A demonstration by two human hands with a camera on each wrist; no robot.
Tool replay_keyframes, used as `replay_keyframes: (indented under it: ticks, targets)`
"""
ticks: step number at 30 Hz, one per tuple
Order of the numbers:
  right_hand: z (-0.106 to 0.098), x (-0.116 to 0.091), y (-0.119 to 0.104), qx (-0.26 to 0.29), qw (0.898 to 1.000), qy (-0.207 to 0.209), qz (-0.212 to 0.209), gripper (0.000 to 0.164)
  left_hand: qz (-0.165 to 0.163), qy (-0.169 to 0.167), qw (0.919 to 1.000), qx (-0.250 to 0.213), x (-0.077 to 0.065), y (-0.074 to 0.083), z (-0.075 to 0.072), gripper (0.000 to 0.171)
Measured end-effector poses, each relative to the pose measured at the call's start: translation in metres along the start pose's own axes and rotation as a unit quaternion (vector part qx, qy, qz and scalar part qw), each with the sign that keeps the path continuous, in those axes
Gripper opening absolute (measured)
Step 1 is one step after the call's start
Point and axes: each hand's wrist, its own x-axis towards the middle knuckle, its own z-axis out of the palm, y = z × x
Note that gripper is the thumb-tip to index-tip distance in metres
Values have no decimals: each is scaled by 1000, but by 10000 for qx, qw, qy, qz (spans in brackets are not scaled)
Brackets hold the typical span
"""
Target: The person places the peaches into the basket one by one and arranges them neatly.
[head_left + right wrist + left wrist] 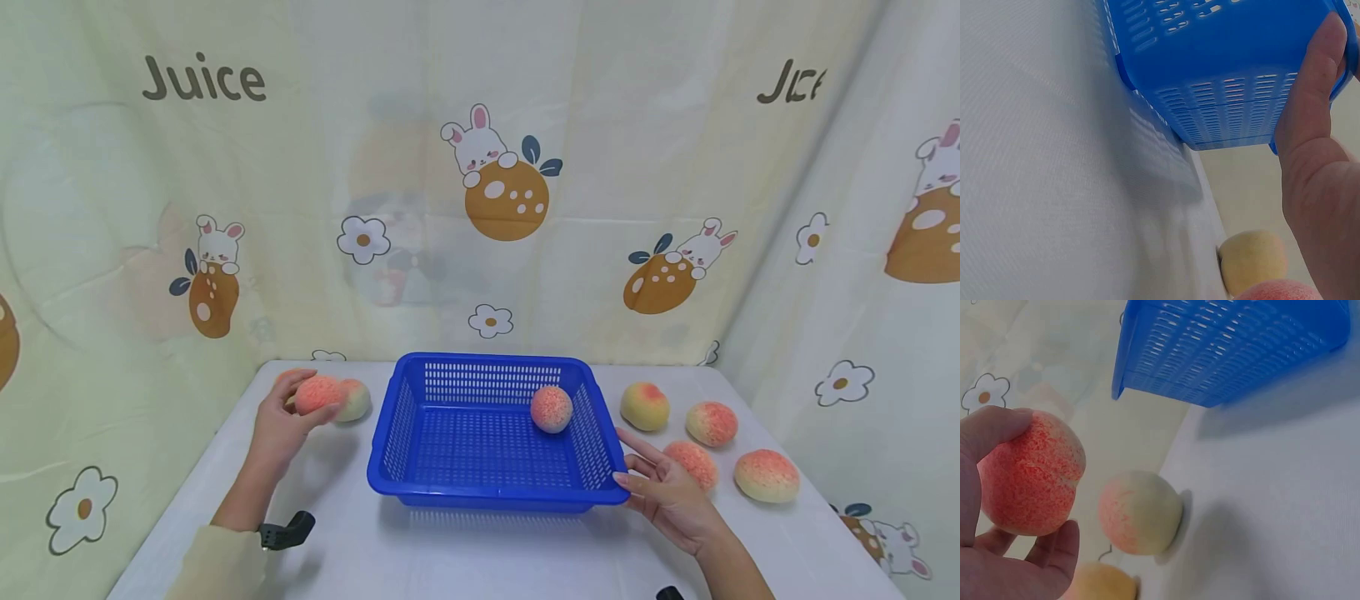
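My left hand (279, 423) holds a pink-red peach (1035, 475) between thumb and fingers, raised above the table left of the blue basket. Behind it, a paler peach (355, 401) rests on the table, and another peach is mostly hidden by the hand. The blue plastic basket (495, 492) stands mid-table with one speckled peach (551, 409) inside, toward its right wall. At the basket's front right corner, my right hand (671, 498) grips the rim, its thumb (1325, 47) lying against the outer wall in the right wrist view.
Right of the basket lie several peaches: a yellow one (645, 407), a red-topped one (712, 424), a larger one (767, 476) and one partly behind my right hand (693, 463). A white cloth (330, 550) covers the table. A printed curtain (600, 167) hangs behind.
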Motion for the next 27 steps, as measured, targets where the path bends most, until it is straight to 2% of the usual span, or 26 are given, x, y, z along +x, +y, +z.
replay_keyframes:
  ticks: [14, 27]
  targets:
    - [-1, -1, -1, 31, 10000, -78, -34, 77, 80, -130, 9998, -125, 3, 21, 14, 74]
    - [-2, 1, 1, 83, 9999, -49, -30, 75, 228, -213, 9995, -65, 5, 33, 28, 72]
